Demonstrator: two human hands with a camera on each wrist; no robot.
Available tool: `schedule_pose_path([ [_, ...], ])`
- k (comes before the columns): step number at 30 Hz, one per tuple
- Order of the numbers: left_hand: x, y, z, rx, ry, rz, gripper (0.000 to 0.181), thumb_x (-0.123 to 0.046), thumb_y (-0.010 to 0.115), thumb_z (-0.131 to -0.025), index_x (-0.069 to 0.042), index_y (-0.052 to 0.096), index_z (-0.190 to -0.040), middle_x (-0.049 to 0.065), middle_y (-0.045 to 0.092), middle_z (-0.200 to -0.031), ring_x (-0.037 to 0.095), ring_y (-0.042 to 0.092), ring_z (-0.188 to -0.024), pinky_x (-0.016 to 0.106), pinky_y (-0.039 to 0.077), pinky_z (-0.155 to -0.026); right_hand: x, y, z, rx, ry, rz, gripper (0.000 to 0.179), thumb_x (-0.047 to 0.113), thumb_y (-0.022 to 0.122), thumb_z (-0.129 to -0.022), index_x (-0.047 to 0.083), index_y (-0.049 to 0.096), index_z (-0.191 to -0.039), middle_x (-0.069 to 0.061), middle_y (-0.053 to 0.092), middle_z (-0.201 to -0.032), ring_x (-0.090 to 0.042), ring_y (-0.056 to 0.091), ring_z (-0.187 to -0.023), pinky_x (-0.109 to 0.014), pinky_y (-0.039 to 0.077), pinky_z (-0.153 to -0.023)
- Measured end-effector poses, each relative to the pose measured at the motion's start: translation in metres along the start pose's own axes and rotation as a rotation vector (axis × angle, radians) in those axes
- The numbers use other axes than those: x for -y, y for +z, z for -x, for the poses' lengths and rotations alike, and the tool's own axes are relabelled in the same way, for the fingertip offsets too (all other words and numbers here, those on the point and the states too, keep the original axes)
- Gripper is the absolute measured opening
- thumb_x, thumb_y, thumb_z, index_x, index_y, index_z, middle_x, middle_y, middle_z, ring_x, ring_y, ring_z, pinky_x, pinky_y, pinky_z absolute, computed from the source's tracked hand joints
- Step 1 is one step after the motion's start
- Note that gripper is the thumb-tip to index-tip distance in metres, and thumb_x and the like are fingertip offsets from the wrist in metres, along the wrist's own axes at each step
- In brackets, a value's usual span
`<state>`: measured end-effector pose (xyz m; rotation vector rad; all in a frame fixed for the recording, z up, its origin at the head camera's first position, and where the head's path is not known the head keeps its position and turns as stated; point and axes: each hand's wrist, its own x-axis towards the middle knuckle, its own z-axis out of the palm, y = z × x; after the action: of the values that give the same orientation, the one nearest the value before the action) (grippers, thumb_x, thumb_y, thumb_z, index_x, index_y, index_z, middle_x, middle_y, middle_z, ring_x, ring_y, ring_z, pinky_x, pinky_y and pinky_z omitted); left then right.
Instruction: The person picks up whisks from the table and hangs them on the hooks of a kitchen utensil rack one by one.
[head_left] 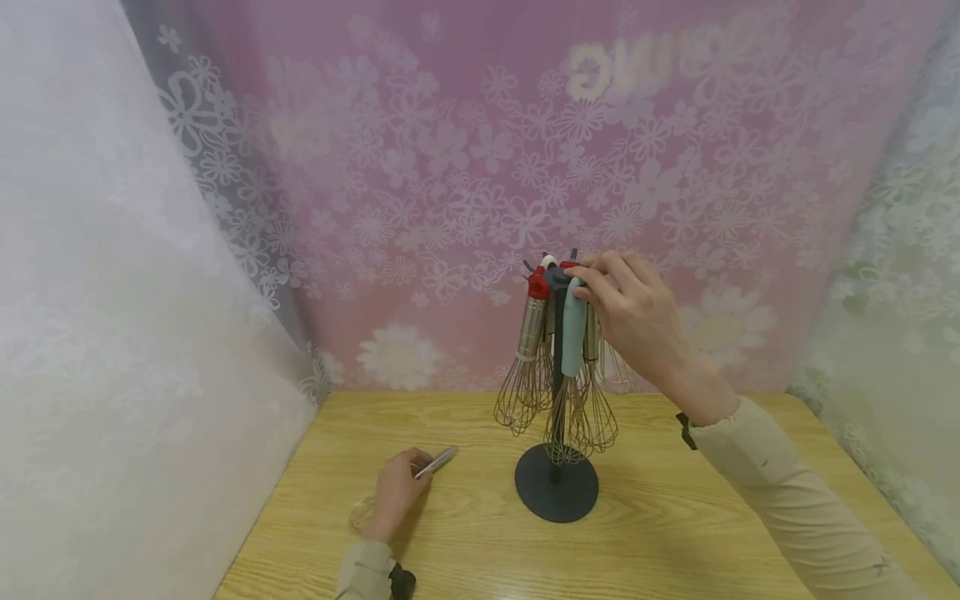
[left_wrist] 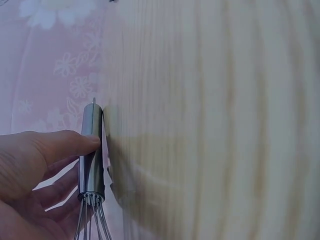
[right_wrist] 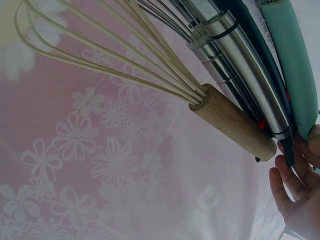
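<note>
My left hand (head_left: 396,493), low over the table's left side, grips a small whisk by its steel handle (left_wrist: 91,170). The thumb presses along the handle, and the wires run back below the palm. To the right, a dark rack (head_left: 557,500) with a round base carries several hanging whisks. At its top, my right hand (head_left: 637,317) pinches the upper end of a mint-green whisk (head_left: 572,333) beside the hooks. Near those fingers, in the right wrist view, hang a wooden-handled whisk (right_wrist: 235,122) and a steel-handled one (right_wrist: 255,75).
A whisk with a red top (head_left: 537,283) and steel handle hangs on the rack's left side. The wooden table (head_left: 480,554) reaches back to a pink flowered curtain (head_left: 450,167). White curtains (head_left: 150,333) close off both sides.
</note>
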<state>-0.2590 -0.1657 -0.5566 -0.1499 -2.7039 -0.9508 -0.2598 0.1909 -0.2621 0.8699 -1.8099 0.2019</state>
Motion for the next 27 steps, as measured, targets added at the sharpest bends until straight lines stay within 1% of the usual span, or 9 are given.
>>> schedule_pose_path([
  [7,-0.005,0.003,0.006,0.006,0.028,0.0,0.017,0.002,0.081,-0.081,-0.004,0.074,-0.095,0.008,0.075,-0.089,0.023,0.072,-0.079,0.037,0.06,-0.068,0.001,0.0,0.0,-0.005,0.002,-0.007,0.035,0.021,0.052,-0.106,-0.007,0.071,-0.112,-0.021,0.063,-0.101,-0.039,0.055,-0.088,-0.045,0.05,-0.072],
  [14,-0.01,0.004,0.011,0.018,0.033,0.017,0.018,0.004,0.081,-0.08,-0.004,0.074,-0.094,0.008,0.074,-0.088,0.023,0.072,-0.078,0.037,0.06,-0.067,0.001,0.0,0.0,-0.011,0.004,-0.011,0.03,0.019,0.057,-0.104,-0.007,0.071,-0.112,-0.021,0.063,-0.102,-0.038,0.055,-0.09,-0.045,0.05,-0.073],
  [21,-0.017,0.004,0.013,0.044,0.013,0.043,0.016,0.002,0.08,-0.082,-0.005,0.074,-0.095,0.007,0.074,-0.089,0.021,0.071,-0.079,0.036,0.059,-0.068,0.001,-0.001,0.0,0.005,0.005,-0.005,0.033,0.02,0.053,-0.105,-0.007,0.071,-0.113,-0.021,0.063,-0.102,-0.039,0.055,-0.09,-0.045,0.051,-0.075],
  [27,-0.018,0.006,0.015,0.048,0.039,0.038,0.017,0.003,0.08,-0.082,-0.004,0.074,-0.096,0.008,0.074,-0.089,0.023,0.071,-0.08,0.037,0.059,-0.068,0.003,-0.001,-0.001,0.006,0.001,0.003,0.034,0.021,0.052,-0.106,-0.007,0.07,-0.113,-0.021,0.063,-0.102,-0.039,0.056,-0.09,-0.045,0.052,-0.075],
])
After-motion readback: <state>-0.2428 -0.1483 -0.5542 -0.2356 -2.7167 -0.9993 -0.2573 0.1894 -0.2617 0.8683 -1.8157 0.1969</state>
